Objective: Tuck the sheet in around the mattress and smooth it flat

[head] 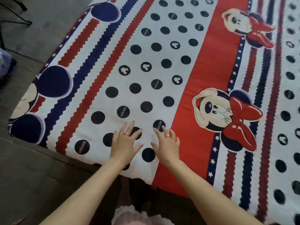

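Note:
A patterned sheet (162, 75) covers the mattress: white with dark dots, red and navy stripes, a red band and cartoon mouse prints. It lies flat across the top and wraps over the near edge and left corner. My left hand (125, 143) rests palm down on the white dotted area near the front edge, fingers spread. Beside it my right hand (167, 143) lies flat too, fingers apart, a small gap between the two. Both hands wear a ring and hold nothing.
Grey floor (32, 168) surrounds the bed on the left and front. Dark stand legs (17, 20) stand at the upper left, and a bluish bag (4, 62) sits at the left edge. My pale clothing (129, 215) shows at the bottom.

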